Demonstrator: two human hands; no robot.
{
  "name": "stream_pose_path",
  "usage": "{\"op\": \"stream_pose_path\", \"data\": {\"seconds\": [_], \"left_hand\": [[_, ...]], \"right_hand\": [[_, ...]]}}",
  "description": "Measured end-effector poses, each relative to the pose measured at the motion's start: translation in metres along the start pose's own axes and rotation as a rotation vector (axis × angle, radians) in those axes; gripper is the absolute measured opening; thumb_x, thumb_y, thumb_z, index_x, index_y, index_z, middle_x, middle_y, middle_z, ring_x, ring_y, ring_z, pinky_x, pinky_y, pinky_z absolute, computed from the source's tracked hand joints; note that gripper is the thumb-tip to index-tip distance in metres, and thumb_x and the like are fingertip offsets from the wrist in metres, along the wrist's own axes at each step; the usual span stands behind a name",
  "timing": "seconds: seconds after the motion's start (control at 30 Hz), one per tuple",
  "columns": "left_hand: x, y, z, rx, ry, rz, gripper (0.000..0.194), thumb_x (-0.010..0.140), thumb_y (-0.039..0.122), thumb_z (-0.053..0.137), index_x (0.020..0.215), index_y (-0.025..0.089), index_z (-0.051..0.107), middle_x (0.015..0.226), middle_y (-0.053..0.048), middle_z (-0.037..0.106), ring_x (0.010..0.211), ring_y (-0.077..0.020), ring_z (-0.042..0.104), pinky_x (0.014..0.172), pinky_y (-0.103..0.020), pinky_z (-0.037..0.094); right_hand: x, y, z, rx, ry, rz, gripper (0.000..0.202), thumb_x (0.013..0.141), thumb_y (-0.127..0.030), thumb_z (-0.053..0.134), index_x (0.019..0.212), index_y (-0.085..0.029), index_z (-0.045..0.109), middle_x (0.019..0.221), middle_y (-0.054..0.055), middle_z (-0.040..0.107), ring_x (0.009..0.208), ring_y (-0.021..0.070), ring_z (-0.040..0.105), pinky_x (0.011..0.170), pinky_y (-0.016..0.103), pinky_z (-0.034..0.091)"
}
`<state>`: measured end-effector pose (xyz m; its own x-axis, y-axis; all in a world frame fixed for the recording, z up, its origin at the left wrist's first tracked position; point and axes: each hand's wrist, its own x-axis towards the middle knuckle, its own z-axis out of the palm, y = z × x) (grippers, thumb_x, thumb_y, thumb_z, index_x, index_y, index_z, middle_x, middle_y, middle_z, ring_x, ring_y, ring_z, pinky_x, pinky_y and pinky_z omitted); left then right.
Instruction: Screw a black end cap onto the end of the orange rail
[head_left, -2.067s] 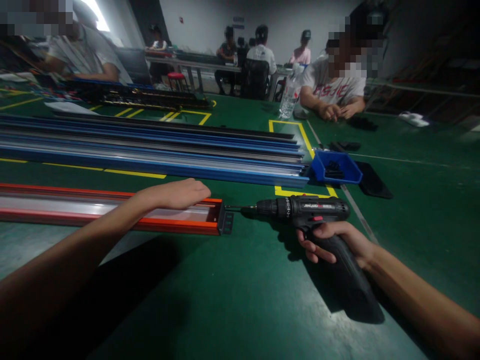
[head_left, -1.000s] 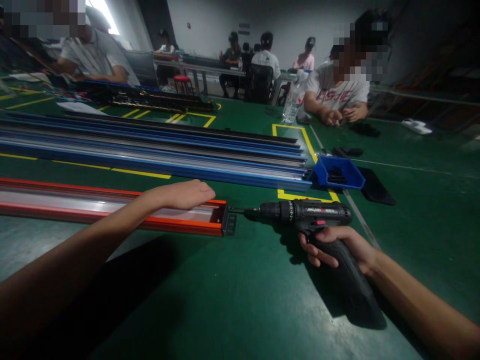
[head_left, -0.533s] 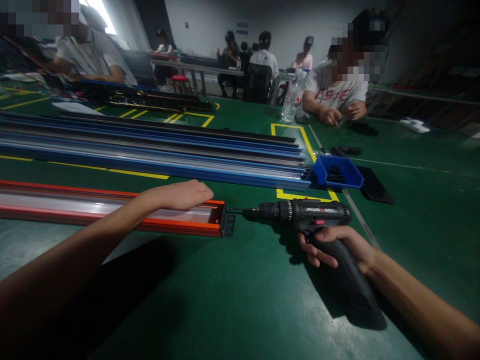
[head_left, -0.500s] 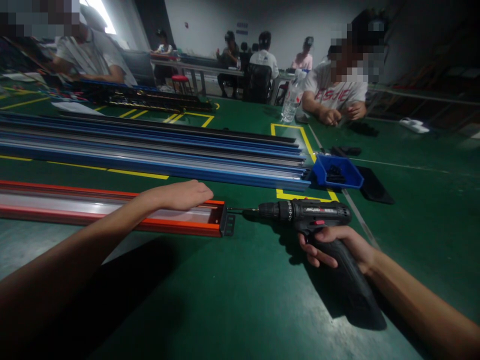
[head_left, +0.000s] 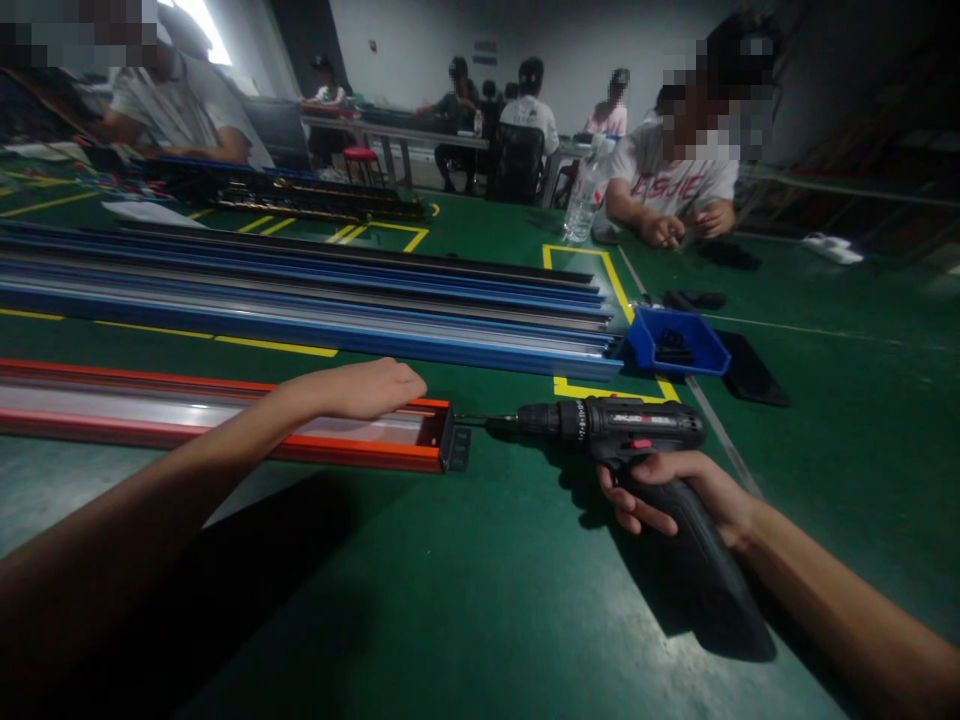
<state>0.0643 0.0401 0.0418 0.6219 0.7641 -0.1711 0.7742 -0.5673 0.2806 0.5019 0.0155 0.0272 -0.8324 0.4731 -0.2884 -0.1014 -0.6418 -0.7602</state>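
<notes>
My right hand (head_left: pixel 660 495) is wrapped round the handle of a black cordless drill (head_left: pixel 630 425), which lies level and points left. Its long bit (head_left: pixel 491 418) reaches to the black end cap (head_left: pixel 448 440) of an orange metal channel (head_left: pixel 390 455). A small slotted bracket (head_left: pixel 460 450) sticks out from that cap. Across the channel, close to the capped end, my left hand (head_left: pixel 367 388) grips the far rail, its fingertips hidden behind the edge. Whether the bit's tip sits in a screw is too small to tell.
Several blue and black channels (head_left: pixel 337 310) lie behind, parallel to the orange one. A blue bin (head_left: pixel 709 350) with small black parts stands at their right end, beside a dark flat object (head_left: pixel 754 375). Further back are a plastic bottle (head_left: pixel 581 205) and a seated person (head_left: pixel 667 190).
My hands, the drill and the orange channel stay nearly as they were. A person at the far table has shifted an arm.
</notes>
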Motion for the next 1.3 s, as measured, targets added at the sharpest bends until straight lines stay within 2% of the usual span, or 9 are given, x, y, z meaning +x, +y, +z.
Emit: {"op": "stream_pose_path", "data": {"seconds": [0.73,0.9,1.13,1.3], "left_hand": [[-0.0003,0.0022,-0.0010,0.001,-0.003,-0.017,0.037,0.103,0.020,0.034,0.068,0.021,0.046,0.066,0.000,0.056,0.064,-0.0161,0.050,0.065,-0.028,0.040],[-0.0006,0.0006,0.0003,0.001,0.012,0.011,0.034,0.101,0.018,0.034,0.071,0.021,0.050,0.071,-0.001,0.060,0.066,-0.0169,0.053,0.067,-0.029,0.041],[-0.0008,0.0016,-0.0004,-0.058,0.004,-0.044,0.040,0.104,0.024,0.032,0.067,0.021,0.048,0.066,-0.001,0.056,0.063,-0.0165,0.052,0.062,-0.029,0.040],[-0.0007,0.0020,-0.0010,-0.038,-0.001,-0.032,0.039,0.104,0.023,0.031,0.069,0.021,0.048,0.069,-0.001,0.058,0.064,-0.0167,0.052,0.064,-0.029,0.040]], "right_hand": [[0.0006,0.0010,-0.0013,-0.013,-0.005,0.004,0.028,0.088,-0.029,0.067,0.103,-0.008,0.077,0.083,0.005,0.070,0.047,0.0057,0.052,0.072,0.026,0.056],[0.0004,0.0017,-0.0034,-0.022,-0.014,0.017,0.033,0.087,-0.029,0.063,0.106,-0.008,0.078,0.079,0.006,0.070,0.053,0.0093,0.055,0.074,0.027,0.055],[0.0006,0.0001,-0.0035,-0.054,-0.038,0.005,0.039,0.088,-0.030,0.060,0.115,-0.008,0.078,0.090,0.010,0.076,0.051,0.0082,0.051,0.074,0.028,0.056],[0.0004,0.0006,-0.0037,-0.029,-0.018,-0.003,0.036,0.089,-0.027,0.061,0.111,-0.004,0.078,0.081,0.009,0.074,0.048,0.0072,0.050,0.071,0.026,0.054]]}}
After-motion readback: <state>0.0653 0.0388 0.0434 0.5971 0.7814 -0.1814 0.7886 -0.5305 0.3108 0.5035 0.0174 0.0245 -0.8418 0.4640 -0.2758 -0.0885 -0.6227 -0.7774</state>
